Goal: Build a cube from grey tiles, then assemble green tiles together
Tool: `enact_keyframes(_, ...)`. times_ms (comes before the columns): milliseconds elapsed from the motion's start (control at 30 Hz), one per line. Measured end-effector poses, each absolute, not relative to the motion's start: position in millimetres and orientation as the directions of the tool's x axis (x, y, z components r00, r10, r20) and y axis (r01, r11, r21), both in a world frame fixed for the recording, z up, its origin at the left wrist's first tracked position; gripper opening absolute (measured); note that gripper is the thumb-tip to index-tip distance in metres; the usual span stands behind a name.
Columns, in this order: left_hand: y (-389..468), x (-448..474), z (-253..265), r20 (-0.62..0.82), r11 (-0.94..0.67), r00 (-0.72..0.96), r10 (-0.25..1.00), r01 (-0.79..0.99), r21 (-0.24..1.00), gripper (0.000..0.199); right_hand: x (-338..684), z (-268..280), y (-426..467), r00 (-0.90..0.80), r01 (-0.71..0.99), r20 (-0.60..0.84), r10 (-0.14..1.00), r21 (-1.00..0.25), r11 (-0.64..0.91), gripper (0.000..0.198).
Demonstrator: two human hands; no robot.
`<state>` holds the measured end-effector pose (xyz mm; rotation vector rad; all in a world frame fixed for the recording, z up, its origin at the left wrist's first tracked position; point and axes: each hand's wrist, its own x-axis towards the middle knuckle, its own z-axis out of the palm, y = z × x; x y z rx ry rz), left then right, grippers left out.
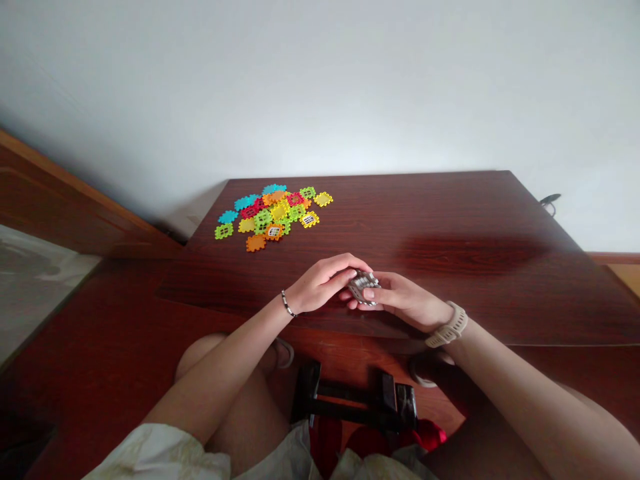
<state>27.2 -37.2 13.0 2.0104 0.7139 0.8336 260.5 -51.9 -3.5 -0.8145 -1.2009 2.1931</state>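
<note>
- Head view: the left hand (pixel 324 283) has its fingers curled, partly closed over the top and near side of a grey stack (pixel 362 287).
- The right hand (pixel 400 295) is also partly closed, its thumb laid across the stack and its other fingers partly hidden beneath.
- Held between both hands above the near part of the table (pixel 425 220), the stack looks small, flat-layered and tilted, with notched, paler edges; finer detail is too small to tell.
- Loose toothed tiles (pixel 280 212) in blue, red, orange, yellow and green lie beyond the left hand.
</note>
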Motion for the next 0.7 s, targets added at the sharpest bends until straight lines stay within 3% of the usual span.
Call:
enact_keyframes(67,-38.7,26.7,13.4,0.357,-0.575,0.648,0.672,0.154,0.804,0.038,260.4,-3.5,-51.3,-0.658,-0.170,-0.251,0.710,-0.869,-0.465,0.043)
enact_keyframes(133,-41.9,29.6,10.4,0.424,-0.678,0.664,0.616,0.172,0.715,0.060,259.9,-2.9,-51.2,-0.624,-0.210,-0.234,0.745,-0.868,-0.449,0.041)
enact_keyframes(200,-47.2,37.0,3.1,0.479,-0.751,0.636,0.605,0.257,0.608,0.087,258.4,-1.6,-52.1,-0.599,-0.251,-0.217,0.771,-0.863,-0.439,0.040)
enact_keyframes(267,-53.3,46.8,-6.4,0.527,-0.765,0.567,0.633,0.356,0.536,0.098,255.9,0.1,-54.2,-0.572,-0.274,-0.200,0.795,-0.867,-0.415,0.038)
enact_keyframes(400,-60.4,60.5,-18.6,0.585,-0.735,0.447,0.677,0.453,0.504,0.085,250.4,2.9,-59.1,-0.535,-0.264,-0.166,0.828,-0.899,-0.350,0.035)
enact_keyframes(533,-58.2,60.1,-17.3,0.585,-0.739,0.455,0.671,0.474,0.479,0.070,248.4,4.1,-60.8,-0.522,-0.261,-0.174,0.835,-0.899,-0.351,0.038)
enact_keyframes(700,-56.0,58.2,-15.2,0.548,-0.688,0.416,0.726,0.431,0.584,0.060,249.2,5.0,-60.6,-0.540,-0.268,-0.182,0.822,-0.888,-0.373,0.044)
